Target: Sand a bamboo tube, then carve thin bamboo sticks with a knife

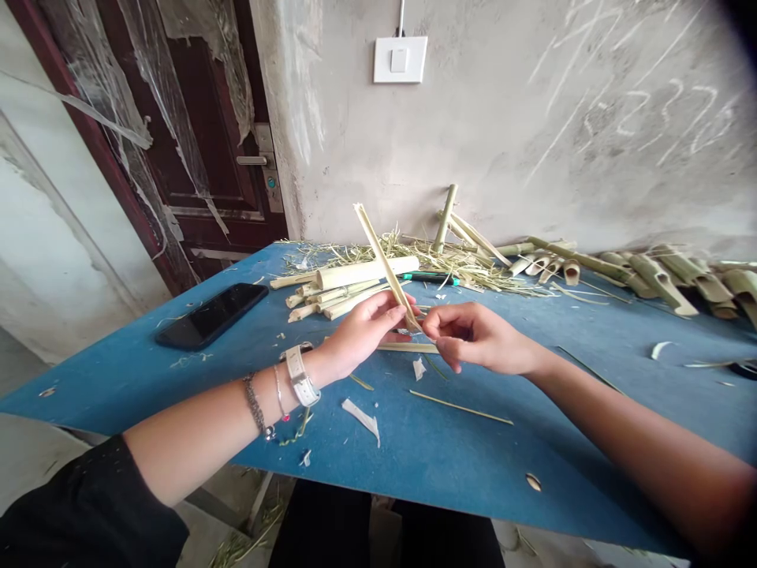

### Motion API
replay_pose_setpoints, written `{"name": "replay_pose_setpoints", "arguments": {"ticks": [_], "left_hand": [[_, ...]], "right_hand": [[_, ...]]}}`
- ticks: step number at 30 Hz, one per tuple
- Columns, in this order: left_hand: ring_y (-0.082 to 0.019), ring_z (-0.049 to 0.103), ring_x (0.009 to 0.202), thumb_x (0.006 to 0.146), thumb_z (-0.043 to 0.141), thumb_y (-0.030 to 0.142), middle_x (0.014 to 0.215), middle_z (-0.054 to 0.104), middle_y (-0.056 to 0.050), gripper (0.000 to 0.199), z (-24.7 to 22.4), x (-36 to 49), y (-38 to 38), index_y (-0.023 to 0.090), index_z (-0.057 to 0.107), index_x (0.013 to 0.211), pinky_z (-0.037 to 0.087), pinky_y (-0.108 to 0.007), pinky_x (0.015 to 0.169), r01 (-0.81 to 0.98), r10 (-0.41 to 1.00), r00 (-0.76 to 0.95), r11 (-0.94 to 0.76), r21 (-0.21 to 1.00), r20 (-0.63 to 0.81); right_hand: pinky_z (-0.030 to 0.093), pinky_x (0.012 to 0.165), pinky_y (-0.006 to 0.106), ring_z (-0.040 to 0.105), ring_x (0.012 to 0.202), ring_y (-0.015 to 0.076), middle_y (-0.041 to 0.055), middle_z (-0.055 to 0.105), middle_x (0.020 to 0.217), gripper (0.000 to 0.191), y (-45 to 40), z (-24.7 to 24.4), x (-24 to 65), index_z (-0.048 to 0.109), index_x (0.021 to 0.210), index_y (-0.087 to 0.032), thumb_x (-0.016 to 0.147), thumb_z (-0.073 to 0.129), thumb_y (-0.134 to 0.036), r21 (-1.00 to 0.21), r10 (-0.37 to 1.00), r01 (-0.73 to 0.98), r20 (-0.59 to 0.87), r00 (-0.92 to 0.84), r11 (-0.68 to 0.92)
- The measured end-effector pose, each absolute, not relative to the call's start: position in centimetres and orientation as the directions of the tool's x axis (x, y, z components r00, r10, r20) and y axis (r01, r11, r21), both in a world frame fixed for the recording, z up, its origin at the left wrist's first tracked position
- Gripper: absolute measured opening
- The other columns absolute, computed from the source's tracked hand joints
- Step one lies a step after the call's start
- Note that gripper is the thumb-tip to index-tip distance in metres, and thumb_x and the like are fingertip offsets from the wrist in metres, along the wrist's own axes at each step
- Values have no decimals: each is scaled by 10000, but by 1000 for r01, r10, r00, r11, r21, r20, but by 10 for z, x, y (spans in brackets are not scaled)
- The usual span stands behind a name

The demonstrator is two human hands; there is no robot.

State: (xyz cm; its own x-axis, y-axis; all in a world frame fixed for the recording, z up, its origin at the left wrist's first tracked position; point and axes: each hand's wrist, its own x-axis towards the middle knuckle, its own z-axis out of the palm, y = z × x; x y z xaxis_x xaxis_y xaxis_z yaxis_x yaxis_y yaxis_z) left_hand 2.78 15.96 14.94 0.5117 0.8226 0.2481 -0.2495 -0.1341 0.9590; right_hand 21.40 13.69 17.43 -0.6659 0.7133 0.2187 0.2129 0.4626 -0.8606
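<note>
Bamboo strip (pixel 384 264) rises tilted from the left hand (pixel 367 331), which is half closed and pinches it near the lower end between thumb and fingers. Right hand (pixel 479 339), also half closed, meets that same end; whether it grips the strip or only touches it cannot be told. Flat strip (pixel 408 347) lies just beneath both hands on the blue board (pixel 473 465). Farther out sit a black phone (pixel 211 315) at 9 o'clock, cut bamboo pieces (pixel 331 296) at 11, straw shavings (pixel 467 272) at 12 and split bamboo sections (pixel 656 276) at 2. Beyond, a light switch (pixel 400 60) marks the wall (pixel 473 142) at 12.
</note>
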Motion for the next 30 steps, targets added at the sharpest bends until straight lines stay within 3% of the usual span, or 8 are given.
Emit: {"name": "replay_pose_setpoints", "arguments": {"ticks": [5,10,13,21,30], "left_hand": [[-160,583,887,835,545,240,983,599,-65,177,151,27,163,147,579,982,509,-291,731,-178,856,472,-143,973,212],[-158,583,859,823,560,247,944,608,-60,156,150,27,165,142,585,936,514,-308,733,-186,856,469,-146,972,218],[-156,585,861,814,574,262,960,604,-62,173,149,28,163,143,585,938,519,-296,719,-188,842,494,-139,972,216],[-163,585,859,801,589,271,936,592,-59,173,150,27,161,138,582,913,536,-287,670,-197,848,492,-111,974,196],[-177,592,917,833,544,238,968,603,-69,148,148,29,162,138,568,939,529,-298,725,-236,844,502,-75,969,188]], "right_hand": [[441,544,228,540,571,91,-37,507,645,105,139,170,217,412,820,-190,802,505,-233,-834,728,196,307,-614,516],[443,540,230,531,603,89,10,549,821,293,137,166,209,421,977,-190,767,610,-265,-564,717,447,483,-504,694],[454,571,234,530,615,90,10,556,815,221,137,164,205,490,1002,-184,809,580,-244,-439,683,527,537,-495,728],[438,608,246,508,637,97,26,520,825,53,136,154,201,541,883,-170,866,493,-186,-285,605,572,615,-506,769],[410,638,245,496,682,114,19,505,781,89,137,163,203,499,820,-173,877,434,-150,-388,630,501,558,-540,773]]}}
